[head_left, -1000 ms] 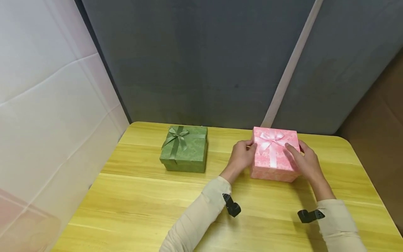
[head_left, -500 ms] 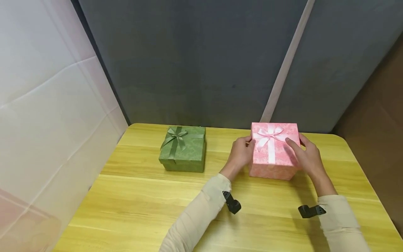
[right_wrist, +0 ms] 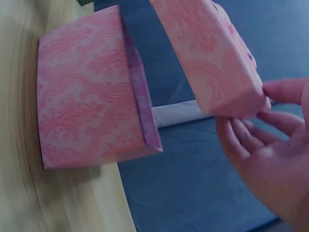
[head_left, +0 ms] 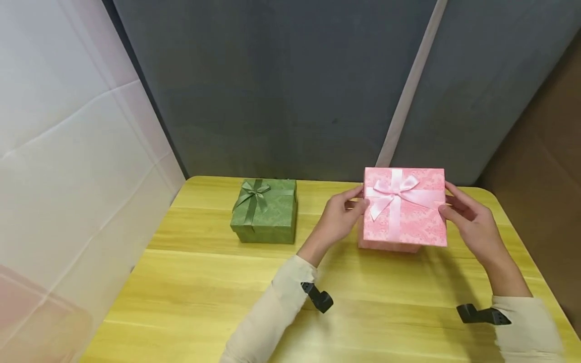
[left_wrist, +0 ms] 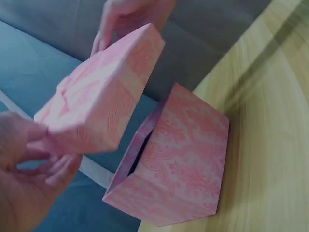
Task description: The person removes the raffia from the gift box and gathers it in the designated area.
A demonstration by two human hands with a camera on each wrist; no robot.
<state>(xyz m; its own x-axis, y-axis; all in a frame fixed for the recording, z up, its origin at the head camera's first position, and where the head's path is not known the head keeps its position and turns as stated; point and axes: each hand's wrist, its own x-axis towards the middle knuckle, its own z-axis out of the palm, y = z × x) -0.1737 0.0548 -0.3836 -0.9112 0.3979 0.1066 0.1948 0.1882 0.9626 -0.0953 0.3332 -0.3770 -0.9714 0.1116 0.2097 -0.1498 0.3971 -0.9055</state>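
A pink patterned gift box lid with a pale pink ribbon bow is held up between both hands. My left hand grips its left side, thumb near the front and fingers behind. On the opposite side my right hand pinches the lid's edge, thumb on top. Below the lid stands the pink box base on the table, mostly covered in the head view. Both wrist views show a gap between lid and base. The base's open top edge shows a purplish inside; its contents are hidden.
A green gift box with a green ribbon bow sits lidded to the left of the pink one. The wooden table ends at a dark grey panel behind. A white sheet hangs at the left, a brown panel at the right.
The pink lid has risen off its base and shifted slightly right, held by both hands. My right hand has moved right and turned outward. The green box stays put.
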